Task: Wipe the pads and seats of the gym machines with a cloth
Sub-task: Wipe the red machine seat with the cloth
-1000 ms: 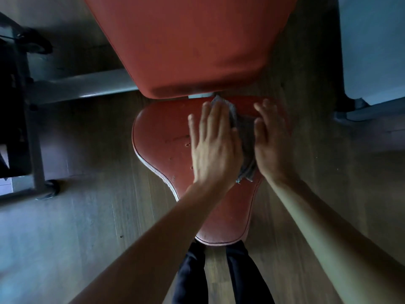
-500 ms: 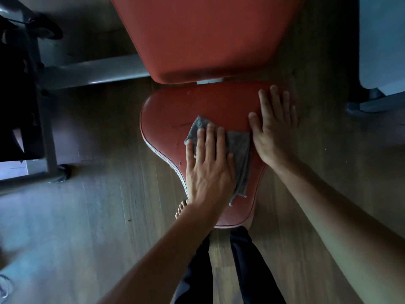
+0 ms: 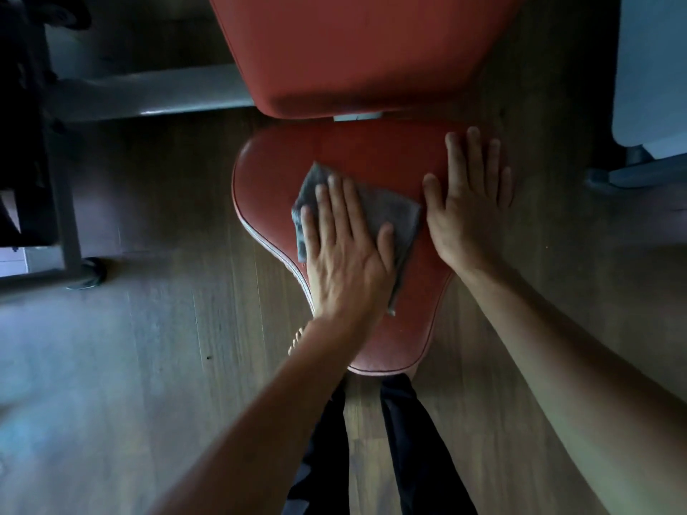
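Left hand (image 3: 345, 254) is being laid flat, fingers straight, on the grey cloth (image 3: 390, 213). The cloth is being pressed onto the red seat (image 3: 364, 154), left of middle, likely for full wiping contact. Right hand (image 3: 468, 210) is being rested open on the seat's right edge, nothing held, probably as a brace. Cloth: soft, folded, one edge trailing. Seat: smooth, vinyl-like, tapered, pale piping. Red back pad (image 3: 364, 50) is not being touched; wooden floor (image 3: 148, 366) below.

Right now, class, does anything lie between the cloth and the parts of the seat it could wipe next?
Yes: the right hand lies flat on the seat, just right of the cloth. Left of the cloth the seat is bare.
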Demonstrator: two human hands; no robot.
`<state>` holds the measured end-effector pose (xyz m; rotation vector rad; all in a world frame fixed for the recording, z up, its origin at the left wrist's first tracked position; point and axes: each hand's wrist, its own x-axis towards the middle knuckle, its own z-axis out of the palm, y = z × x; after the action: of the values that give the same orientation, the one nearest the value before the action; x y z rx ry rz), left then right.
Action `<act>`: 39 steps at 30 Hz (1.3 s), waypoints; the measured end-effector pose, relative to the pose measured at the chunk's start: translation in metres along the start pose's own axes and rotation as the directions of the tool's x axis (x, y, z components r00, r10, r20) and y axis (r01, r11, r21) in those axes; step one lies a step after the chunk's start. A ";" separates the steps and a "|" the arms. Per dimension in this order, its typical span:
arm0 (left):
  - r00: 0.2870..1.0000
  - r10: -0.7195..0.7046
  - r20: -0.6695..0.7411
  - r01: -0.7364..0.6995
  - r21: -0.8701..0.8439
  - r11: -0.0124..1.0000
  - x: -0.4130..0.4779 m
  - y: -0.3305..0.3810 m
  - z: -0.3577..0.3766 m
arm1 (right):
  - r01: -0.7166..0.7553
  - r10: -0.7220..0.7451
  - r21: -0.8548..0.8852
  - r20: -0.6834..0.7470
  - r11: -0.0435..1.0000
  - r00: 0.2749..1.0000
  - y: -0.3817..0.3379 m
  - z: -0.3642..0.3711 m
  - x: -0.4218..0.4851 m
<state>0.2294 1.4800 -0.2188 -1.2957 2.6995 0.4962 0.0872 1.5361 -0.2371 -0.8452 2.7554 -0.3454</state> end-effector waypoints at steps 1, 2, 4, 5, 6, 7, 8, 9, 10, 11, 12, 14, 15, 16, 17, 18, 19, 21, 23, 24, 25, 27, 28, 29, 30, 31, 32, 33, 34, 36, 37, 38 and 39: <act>0.999 0.042 0.032 -0.043 0.019 0.999 -0.015 -0.002 -0.002 | -0.005 0.005 -0.003 -0.003 1.000 1.000 0.001 0.000 -0.001; 0.994 0.095 0.057 -0.098 0.038 0.995 -0.021 -0.007 -0.004 | -0.007 0.007 -0.002 -0.002 1.000 1.000 0.003 0.000 -0.001; 0.974 0.213 0.074 -0.218 0.068 0.974 0.000 -0.024 -0.009 | -0.010 0.009 0.011 0.021 1.000 1.000 0.006 0.000 0.001; 0.964 0.257 0.069 -0.263 0.100 0.960 0.020 -0.033 -0.011 | -0.008 0.008 0.009 0.030 1.000 1.000 0.006 0.000 0.002; 0.958 0.282 0.048 -0.286 0.139 0.948 0.042 -0.040 -0.012 | -0.007 0.007 -0.003 0.032 1.000 0.999 0.006 0.001 0.003; 0.965 0.259 0.042 -0.262 0.155 0.952 0.065 -0.047 -0.013 | -0.006 0.007 -0.018 0.028 1.000 1.000 0.006 0.002 0.003; 0.980 0.192 0.052 -0.198 0.160 0.967 0.084 -0.051 -0.015 | -0.003 0.003 -0.030 0.021 1.000 1.000 0.005 0.003 0.003; 0.994 0.089 0.066 -0.099 0.158 0.982 0.096 -0.052 -0.016 | 0.004 -0.003 -0.039 0.015 0.999 1.000 0.005 0.003 0.003; 0.998 -0.017 0.055 0.009 0.150 0.989 0.099 -0.050 -0.014 | 0.010 -0.009 -0.050 0.017 0.999 1.000 0.003 0.004 0.003; 0.994 -0.104 0.031 0.100 0.131 0.986 0.093 -0.045 -0.012 | 0.014 -0.012 -0.064 0.019 0.998 1.000 0.002 0.004 0.003; 0.987 -0.160 0.010 0.158 0.111 0.981 0.082 -0.037 -0.009 | 0.013 -0.012 -0.075 0.017 0.997 1.000 0.001 0.005 0.003; 0.992 -0.129 0.013 0.127 0.094 0.987 0.045 -0.023 -0.007 | 0.002 -0.002 -0.077 0.006 0.997 1.000 -0.001 0.005 0.003; 0.997 -0.059 0.046 0.054 0.096 0.994 0.026 -0.019 -0.008 | -0.002 0.002 -0.069 0.007 0.998 1.000 0.000 0.005 0.003; 0.996 0.018 0.091 -0.027 0.097 0.995 0.013 -0.018 -0.009 | -0.004 0.005 -0.063 0.016 0.998 1.000 0.002 0.005 0.002; 0.987 0.088 0.133 -0.101 0.098 0.990 0.009 -0.021 -0.012 | -0.002 0.004 -0.060 0.031 0.998 1.000 0.005 0.004 0.002; 0.976 0.149 0.158 -0.168 0.109 0.980 0.014 -0.025 -0.016 | 0.000 0.003 -0.061 0.044 0.998 0.999 0.007 0.004 0.002; 0.967 0.198 0.162 -0.220 0.134 0.966 0.021 -0.028 -0.021 | 0.000 0.003 -0.063 0.050 0.998 0.999 0.008 0.005 0.003; 0.958 0.237 0.163 -0.268 0.204 0.942 0.036 -0.027 -0.027 | -0.007 0.010 -0.072 0.036 0.997 0.999 0.008 0.007 0.003; 0.970 0.165 0.179 -0.197 0.180 0.964 0.041 -0.010 -0.026 | -0.016 0.015 -0.086 -0.006 0.996 1.000 0.006 0.010 0.003; 0.978 0.097 0.187 -0.122 0.126 0.984 0.039 0.001 -0.024 | -0.021 0.020 -0.089 -0.010 0.996 1.000 0.006 0.009 0.003; 0.983 0.024 0.182 -0.035 0.056 0.998 0.035 0.011 -0.019 | -0.019 0.019 -0.089 0.000 0.996 1.000 0.006 0.009 0.003; 0.990 -0.088 0.111 0.094 -0.054 0.994 0.032 0.022 -0.007 | -0.015 0.018 -0.070 0.038 0.997 0.999 0.007 0.007 0.002; 0.991 -0.117 0.065 0.121 -0.059 0.991 0.033 0.023 -0.003 | -0.015 0.018 -0.056 0.054 0.998 0.998 0.008 0.006 0.003; 0.991 -0.131 0.033 0.133 -0.042 0.990 0.036 0.021 0.000 | -0.013 0.016 -0.042 0.064 0.999 0.998 0.008 0.005 0.003; 0.991 -0.128 0.023 0.129 -0.018 0.991 0.040 0.017 0.000 | -0.008 0.011 -0.034 0.068 0.999 0.998 0.008 0.004 0.003; 0.994 -0.107 0.024 0.107 0.002 0.994 0.046 0.011 -0.001 | -0.002 0.004 -0.030 0.061 1.000 0.998 0.007 0.004 0.004; 0.997 -0.069 0.022 0.069 0.016 0.997 0.051 0.003 -0.002 | 0.003 -0.001 -0.032 0.047 0.999 0.999 0.007 0.003 0.003; 0.999 -0.031 0.014 0.031 0.029 0.999 0.057 -0.006 -0.002 | 0.006 -0.005 -0.037 0.030 0.999 1.000 0.006 0.004 0.002; 1.000 -0.009 0.008 0.009 0.044 0.999 0.062 -0.014 -0.003 | 0.007 -0.006 -0.044 0.018 0.999 1.000 0.005 0.003 0.002; 1.000 -0.025 -0.009 0.025 0.051 0.998 0.070 -0.027 -0.004 | 0.004 -0.003 -0.054 0.013 0.999 1.000 0.002 0.004 0.001; 0.998 -0.059 -0.017 0.060 0.043 0.997 0.072 -0.029 -0.002 | 0.002 -0.002 -0.054 0.009 0.999 1.000 0.001 0.005 0.001; 0.995 -0.100 -0.022 0.101 0.026 0.995 0.070 -0.027 -0.002 | 0.003 -0.003 -0.052 0.007 0.999 1.000 0.000 0.006 0.002; 0.990 -0.136 -0.022 0.136 0.003 0.991 0.065 -0.022 -0.002 | 0.003 -0.003 -0.049 0.004 0.999 1.000 -0.001 0.007 0.001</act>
<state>0.2057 1.4180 -0.2378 -1.4796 2.6040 0.4630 0.0888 1.5335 -0.2434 -0.8612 2.7697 -0.2781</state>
